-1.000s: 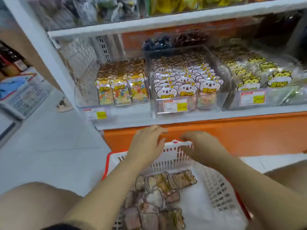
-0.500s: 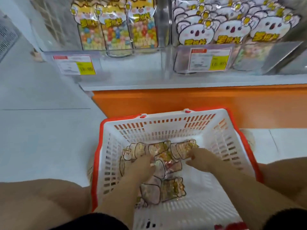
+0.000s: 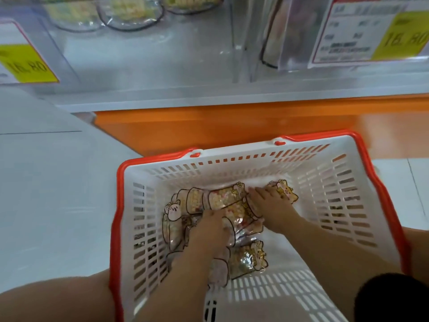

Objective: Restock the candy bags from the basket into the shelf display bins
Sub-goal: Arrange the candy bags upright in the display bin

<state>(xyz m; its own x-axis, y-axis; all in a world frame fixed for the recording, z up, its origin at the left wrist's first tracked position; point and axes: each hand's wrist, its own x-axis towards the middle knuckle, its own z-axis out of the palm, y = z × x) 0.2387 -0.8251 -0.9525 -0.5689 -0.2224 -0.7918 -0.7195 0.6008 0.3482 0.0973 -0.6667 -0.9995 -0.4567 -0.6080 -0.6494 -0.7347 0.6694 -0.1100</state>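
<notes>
The basket point(image 3: 116, 205) sits between your knees, and both your hands are down in it on the pile of bags point(image 3: 222, 198). Your left hand point(image 3: 210, 231) lies knuckles-up on the middle of the pile with its fingertips hidden, so I cannot tell its grip, while your right hand point(image 3: 272, 206) rests with fingers stretched flat across a bag at the far side. Beyond the basket, the shelf point(image 3: 162, 96) carries clear bins point(image 3: 148, 54) and price tags point(image 3: 362, 31).
</notes>
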